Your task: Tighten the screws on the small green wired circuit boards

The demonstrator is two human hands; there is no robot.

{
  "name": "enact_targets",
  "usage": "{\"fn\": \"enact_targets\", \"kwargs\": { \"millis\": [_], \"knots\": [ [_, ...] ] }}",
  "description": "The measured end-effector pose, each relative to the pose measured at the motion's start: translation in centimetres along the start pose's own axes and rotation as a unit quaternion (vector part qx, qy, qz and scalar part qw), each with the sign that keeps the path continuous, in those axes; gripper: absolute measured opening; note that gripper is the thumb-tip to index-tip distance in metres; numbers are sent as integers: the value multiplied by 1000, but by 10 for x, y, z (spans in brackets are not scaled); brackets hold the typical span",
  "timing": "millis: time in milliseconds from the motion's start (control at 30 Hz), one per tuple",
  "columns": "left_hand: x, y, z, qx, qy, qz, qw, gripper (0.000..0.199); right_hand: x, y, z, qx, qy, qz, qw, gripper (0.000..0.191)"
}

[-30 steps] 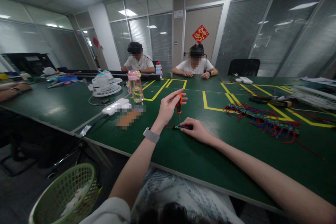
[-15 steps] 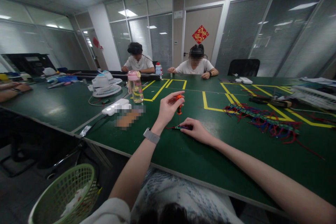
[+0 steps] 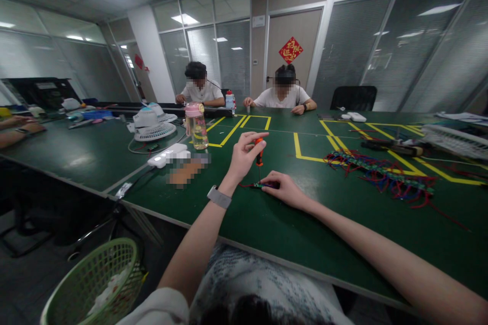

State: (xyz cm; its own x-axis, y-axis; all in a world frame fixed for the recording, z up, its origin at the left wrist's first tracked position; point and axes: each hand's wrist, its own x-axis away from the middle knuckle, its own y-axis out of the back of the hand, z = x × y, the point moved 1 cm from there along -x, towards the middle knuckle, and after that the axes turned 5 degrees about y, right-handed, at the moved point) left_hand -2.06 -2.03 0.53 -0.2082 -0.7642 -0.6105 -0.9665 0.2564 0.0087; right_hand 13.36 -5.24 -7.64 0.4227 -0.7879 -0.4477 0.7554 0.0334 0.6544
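Note:
My left hand (image 3: 244,155) pinches the orange and black handle of a screwdriver (image 3: 260,155), its index finger stretched out over the top. The screwdriver stands nearly upright, its thin shaft pointing down at a small green circuit board (image 3: 257,185) on the table. My right hand (image 3: 284,188) lies low on the table, its fingers closed on the right end of that board and its wires. A red wire comes out of the board's left side. Whether the tip sits in a screw is too small to tell.
To the right lies a row of circuit boards with red and blue wires (image 3: 381,175). A pink-lided bottle (image 3: 197,129), a white power strip (image 3: 168,156) and white fans (image 3: 152,127) stand left. Two people sit across the green table; a green basket (image 3: 95,274) is below its edge.
My left thumb and fingers have shifted slightly on the screwdriver handle. The right hand and the circuit board stay in place.

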Motion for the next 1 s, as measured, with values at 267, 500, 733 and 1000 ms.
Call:
{"fn": "enact_targets", "kwargs": {
  "millis": [267, 500, 733, 1000],
  "knots": [
    [-1, 1, 2, 16, 16, -12, 1000, 28, 0, 0, 1, 0, -3, -1, 1000, 17],
    [0, -3, 2, 115, 47, 53, 991, 33, 0, 1, 2, 2, -2, -3, 1000, 16],
    [0, 0, 0, 11, 4, -5, 1000, 24, 0, 0, 1, 1, 1, -3, 1000, 17],
    [0, -1, 2, 65, 37, 28, 997, 29, 0, -1, -1, -7, 3, -7, 1000, 17]
  ]
}}
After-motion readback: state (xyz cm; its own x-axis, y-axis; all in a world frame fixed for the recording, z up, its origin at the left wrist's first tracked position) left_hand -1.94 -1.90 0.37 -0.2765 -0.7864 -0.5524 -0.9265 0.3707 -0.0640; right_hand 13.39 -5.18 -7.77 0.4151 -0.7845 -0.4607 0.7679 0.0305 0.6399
